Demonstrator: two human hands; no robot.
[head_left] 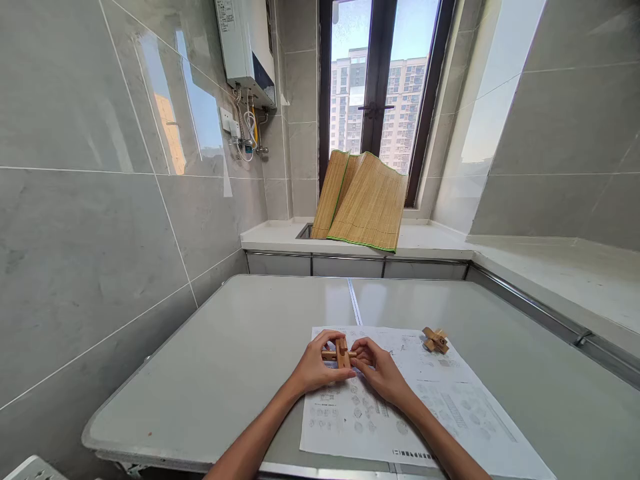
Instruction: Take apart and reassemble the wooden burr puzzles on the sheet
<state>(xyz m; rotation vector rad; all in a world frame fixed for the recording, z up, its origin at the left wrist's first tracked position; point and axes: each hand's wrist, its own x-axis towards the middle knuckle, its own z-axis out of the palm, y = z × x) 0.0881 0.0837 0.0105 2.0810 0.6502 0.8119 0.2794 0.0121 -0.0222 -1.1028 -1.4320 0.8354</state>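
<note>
Between my two hands is a partly joined wooden burr puzzle [343, 353], with one bar upright and another crossing it sideways. My left hand [319, 368] is closed around it, fingers at the top and thumb along the bottom. From the other side, my right hand [381, 375] pinches the right end of the crossing bar. Its fingertips partly hide that end. Beneath both hands lies a large white sheet [450, 407] printed with small diagrams. A second cluster of crossed wooden pieces [436, 341] rests at the sheet's upper right edge.
The sheet lies on a pale table [200, 387] with a seam down its middle. Behind it, a white ledge [280, 233] carries a folded bamboo mat [370, 203] in front of a window. A metal rail [530, 310] runs along the right. A water heater [247, 50] hangs at left.
</note>
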